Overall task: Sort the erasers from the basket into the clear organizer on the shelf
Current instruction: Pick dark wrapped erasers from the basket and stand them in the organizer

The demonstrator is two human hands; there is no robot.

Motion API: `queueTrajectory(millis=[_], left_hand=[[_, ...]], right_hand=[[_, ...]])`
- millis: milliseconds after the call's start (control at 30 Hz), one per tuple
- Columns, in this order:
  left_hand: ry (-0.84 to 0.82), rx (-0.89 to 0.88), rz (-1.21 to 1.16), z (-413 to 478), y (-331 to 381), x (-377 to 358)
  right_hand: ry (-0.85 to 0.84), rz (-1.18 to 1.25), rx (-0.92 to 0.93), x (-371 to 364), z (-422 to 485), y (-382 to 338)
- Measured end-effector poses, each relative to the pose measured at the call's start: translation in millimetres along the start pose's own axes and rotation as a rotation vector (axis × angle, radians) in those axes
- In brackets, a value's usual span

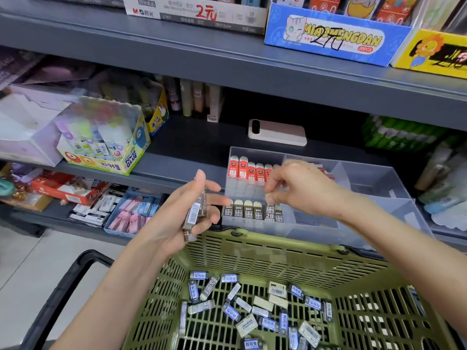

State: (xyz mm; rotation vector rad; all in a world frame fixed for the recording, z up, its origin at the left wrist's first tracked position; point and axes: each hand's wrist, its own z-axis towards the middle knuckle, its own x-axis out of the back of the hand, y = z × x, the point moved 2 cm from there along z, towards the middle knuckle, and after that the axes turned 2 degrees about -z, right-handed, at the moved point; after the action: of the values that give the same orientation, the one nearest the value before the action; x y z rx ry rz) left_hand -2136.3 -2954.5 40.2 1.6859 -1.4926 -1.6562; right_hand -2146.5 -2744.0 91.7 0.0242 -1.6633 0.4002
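A green plastic basket (252, 251) sits low in front of me with several loose erasers (252, 304) on its bottom. On the shelf behind it stands the clear organizer (374, 183), holding a back row of red-sleeved erasers (249, 170) and a front row of brown-sleeved erasers (243, 210). My left hand (182, 218) grips a few brown-sleeved erasers (194, 213) just left of the organizer. My right hand (300, 188) hovers over the front row, and its fingertips pinch the pale top of one brown-sleeved eraser (270, 209) standing at the row's right end.
A phone (278, 132) lies on the shelf behind the organizer. A glue stick display box (106, 137) stands to the left, and a blue tray of pink and blue erasers (134, 210) sits on the lower shelf. The basket's black handle (65, 286) hangs at the left.
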Motion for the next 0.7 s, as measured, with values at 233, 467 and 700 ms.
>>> queueTrajectory(millis=[233,467,700], left_hand=[[0.003,0.006,-0.09,2.0,-2.7,2.0],[0.173,-0.111,-0.041,4.3,1.5,1.4],[0.206,-0.185,0.024,2.7,-0.7,-1.6]], right_hand=[[0.067,-0.231,0.143,-8.4,-6.6,-3.9],[0.047,-0.496,0.168,-16.4,-12.4,0.0],[0.249,0.219,0.167,8.7,-15.5,-45.8]])
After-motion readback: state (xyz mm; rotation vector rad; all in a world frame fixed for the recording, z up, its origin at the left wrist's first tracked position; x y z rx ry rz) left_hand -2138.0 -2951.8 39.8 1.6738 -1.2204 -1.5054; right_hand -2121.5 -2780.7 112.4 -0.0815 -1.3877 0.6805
